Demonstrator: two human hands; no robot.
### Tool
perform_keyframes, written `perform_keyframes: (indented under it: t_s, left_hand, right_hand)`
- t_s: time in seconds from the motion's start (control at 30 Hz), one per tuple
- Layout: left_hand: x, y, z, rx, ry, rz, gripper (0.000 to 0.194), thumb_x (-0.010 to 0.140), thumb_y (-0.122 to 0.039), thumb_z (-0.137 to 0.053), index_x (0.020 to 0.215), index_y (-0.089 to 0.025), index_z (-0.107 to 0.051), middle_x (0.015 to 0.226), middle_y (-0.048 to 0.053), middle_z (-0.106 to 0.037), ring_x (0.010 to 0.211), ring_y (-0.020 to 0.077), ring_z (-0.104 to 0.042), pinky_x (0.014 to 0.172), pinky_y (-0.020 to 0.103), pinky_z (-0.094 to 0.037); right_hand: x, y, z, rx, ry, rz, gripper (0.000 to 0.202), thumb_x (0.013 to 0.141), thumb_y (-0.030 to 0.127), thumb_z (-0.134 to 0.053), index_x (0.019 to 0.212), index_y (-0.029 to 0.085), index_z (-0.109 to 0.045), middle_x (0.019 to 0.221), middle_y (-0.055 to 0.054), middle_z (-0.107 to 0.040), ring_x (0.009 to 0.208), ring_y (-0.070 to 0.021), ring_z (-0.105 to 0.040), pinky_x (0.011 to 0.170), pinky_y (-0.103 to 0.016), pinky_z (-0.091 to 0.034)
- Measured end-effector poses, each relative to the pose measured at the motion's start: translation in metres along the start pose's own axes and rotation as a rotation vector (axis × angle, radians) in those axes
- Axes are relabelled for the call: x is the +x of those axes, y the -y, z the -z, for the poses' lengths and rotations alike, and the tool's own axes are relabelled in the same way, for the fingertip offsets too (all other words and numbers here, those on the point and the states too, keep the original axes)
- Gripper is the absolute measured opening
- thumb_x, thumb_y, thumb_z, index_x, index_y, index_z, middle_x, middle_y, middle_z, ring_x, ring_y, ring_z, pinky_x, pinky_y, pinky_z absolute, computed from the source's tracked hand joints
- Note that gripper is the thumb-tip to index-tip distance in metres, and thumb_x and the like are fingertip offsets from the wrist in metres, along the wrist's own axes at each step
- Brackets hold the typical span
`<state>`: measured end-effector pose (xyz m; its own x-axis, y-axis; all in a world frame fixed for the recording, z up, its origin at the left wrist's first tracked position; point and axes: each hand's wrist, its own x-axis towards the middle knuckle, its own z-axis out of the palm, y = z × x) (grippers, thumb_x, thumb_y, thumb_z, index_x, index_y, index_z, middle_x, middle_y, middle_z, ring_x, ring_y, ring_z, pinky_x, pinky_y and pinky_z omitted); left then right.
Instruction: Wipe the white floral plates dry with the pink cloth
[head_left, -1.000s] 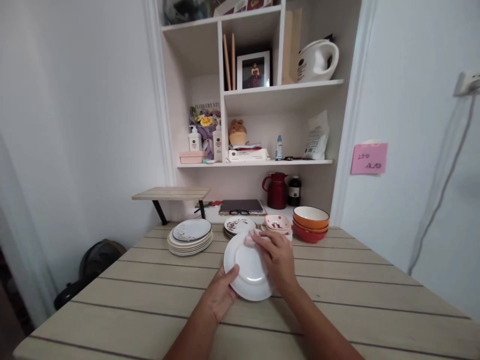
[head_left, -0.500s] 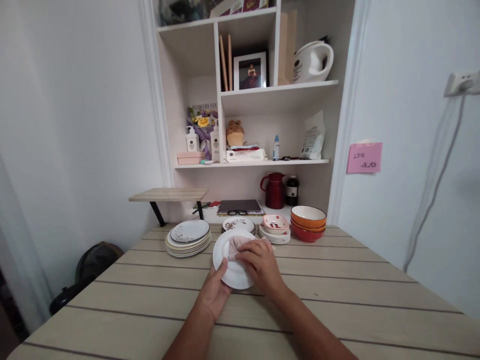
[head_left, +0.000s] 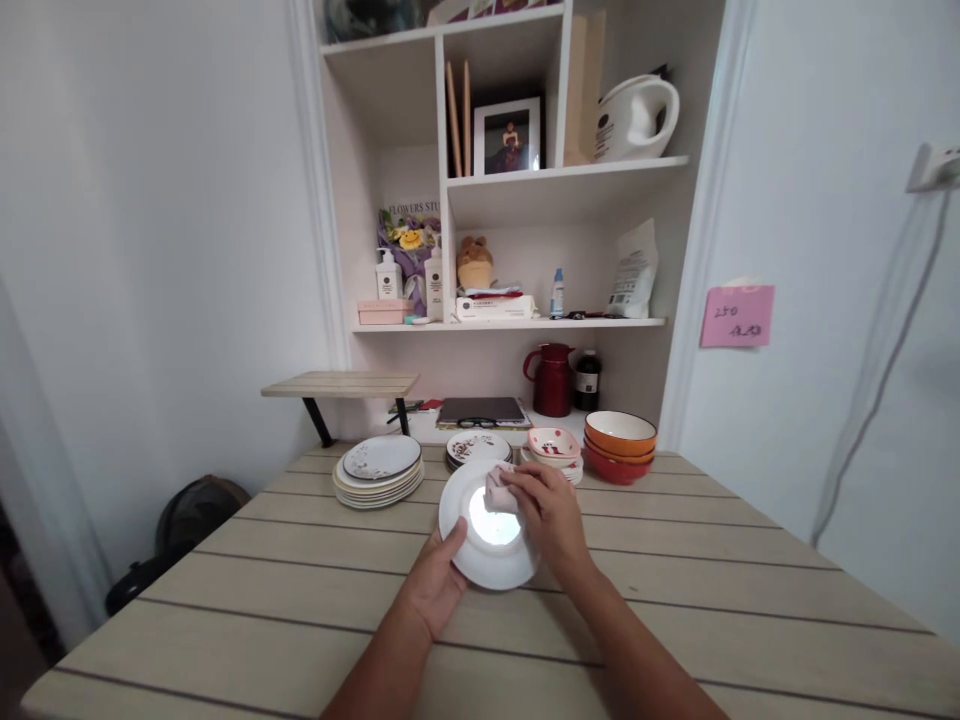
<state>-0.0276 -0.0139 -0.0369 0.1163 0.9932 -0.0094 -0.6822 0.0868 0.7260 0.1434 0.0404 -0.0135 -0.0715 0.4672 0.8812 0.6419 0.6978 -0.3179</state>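
A white plate [head_left: 487, 565] is tilted up above the table, bright light reflecting off its centre. My left hand [head_left: 439, 585] grips its lower left rim, thumb on the front face and fingers behind. Pinched in my right hand [head_left: 551, 515] is a pale pink cloth [head_left: 501, 492], which lies against the upper right of the plate. Just behind are a stack of dark-rimmed patterned plates [head_left: 478, 447] and small pink patterned dishes [head_left: 553, 443] on white ones, partly hidden by my right hand.
A plate stack [head_left: 379, 470] stands at left and orange and red bowls [head_left: 620, 445] at right. Behind them are a small raised wooden stand [head_left: 341, 384], a laptop-like dark slab [head_left: 481, 410], a red jug [head_left: 553, 380] and a dark bottle [head_left: 588, 380] under the shelves.
The plate has shifted slightly right and its centre now catches bright light. My right hand has moved right and up with the cloth, toward the plate's upper right. The view has shifted a little.
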Motion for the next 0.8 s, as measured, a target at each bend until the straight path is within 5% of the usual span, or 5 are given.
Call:
perform_keyframes:
  t_s: [0.17, 0.47, 0.63, 0.8]
  left_hand:
    - [0.005, -0.006, 0.004, -0.108, -0.037, -0.079, 0.053, 0.082, -0.025, -0.066, 0.131, -0.017, -0.050, 0.117, 0.013, -0.067, 0.104, 0.0238, -0.064, 0.093, 0.037, -0.050]
    - [0.010, -0.015, 0.012, -0.296, -0.094, -0.086, 0.046, 0.091, -0.021, -0.050, 0.137, -0.017, -0.045, 0.113, 0.012, -0.068, 0.092, 0.0186, -0.069, 0.086, 0.030, -0.054]
    - [0.010, -0.017, 0.010, -0.288, -0.101, -0.111, 0.046, 0.092, -0.021, -0.050, 0.138, -0.020, -0.044, 0.115, 0.010, -0.068, 0.095, 0.0186, -0.068, 0.086, 0.030, -0.054]
    - [0.009, -0.018, 0.008, -0.232, -0.176, -0.125, 0.043, 0.089, -0.023, -0.055, 0.132, -0.019, -0.050, 0.113, 0.010, -0.069, 0.098, 0.0184, -0.067, 0.085, 0.028, -0.055]
  right_hand:
    - [-0.002, 0.006, -0.005, 0.009, 0.097, 0.141, 0.022, 0.084, 0.031, -0.060, 0.105, 0.029, -0.069, 0.118, -0.008, -0.060, 0.105, -0.0250, -0.054, 0.087, -0.043, -0.042]
    - [-0.006, 0.042, -0.011, 0.023, 0.195, 0.333, 0.017, 0.084, 0.018, -0.058, 0.089, 0.029, -0.070, 0.110, -0.003, -0.065, 0.105, -0.0208, -0.053, 0.085, -0.037, -0.036]
    - [-0.006, 0.031, -0.010, 0.064, 0.193, 0.350, 0.018, 0.085, 0.018, -0.056, 0.091, 0.028, -0.069, 0.109, -0.004, -0.065, 0.102, -0.0198, -0.055, 0.085, -0.036, -0.039]
    - [-0.005, 0.015, -0.009, 0.123, 0.075, 0.164, 0.022, 0.087, 0.017, -0.052, 0.098, 0.026, -0.069, 0.108, -0.007, -0.064, 0.100, -0.0215, -0.057, 0.085, -0.039, -0.044]
